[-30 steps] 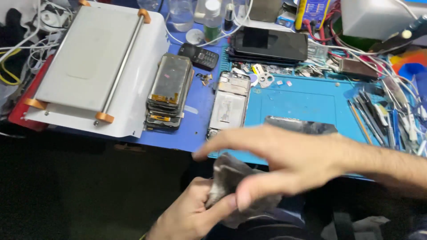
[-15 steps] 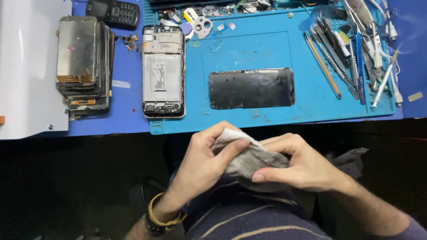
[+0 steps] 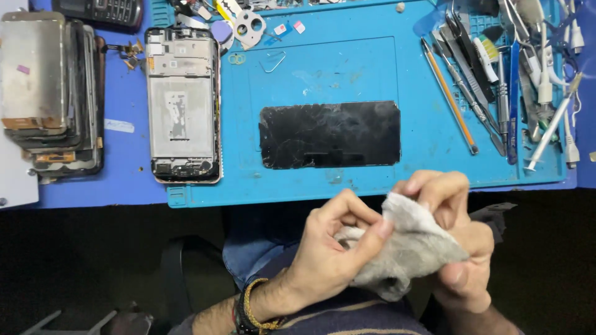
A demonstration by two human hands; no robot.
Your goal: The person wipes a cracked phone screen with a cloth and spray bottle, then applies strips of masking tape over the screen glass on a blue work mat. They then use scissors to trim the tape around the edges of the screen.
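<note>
A: What takes up most of the surface?

B: A blue mat (image 3: 372, 68). At its middle lies a black screen panel (image 3: 329, 134), cracked and smudged. On the mat's left part rests a phone frame (image 3: 182, 105), opened up, and off the mat's left edge sits a stack of old screens (image 3: 53, 93).

A: And along the mat's right side?

B: A row of tools (image 3: 484, 80), tweezers and picks, lying close together.

A: The hands?

B: Both are below the mat's near edge, over the lap. The left hand (image 3: 335, 254) and the right hand (image 3: 459, 248) each have a closed grip on a grey cloth (image 3: 410, 248), bunched between them
</note>
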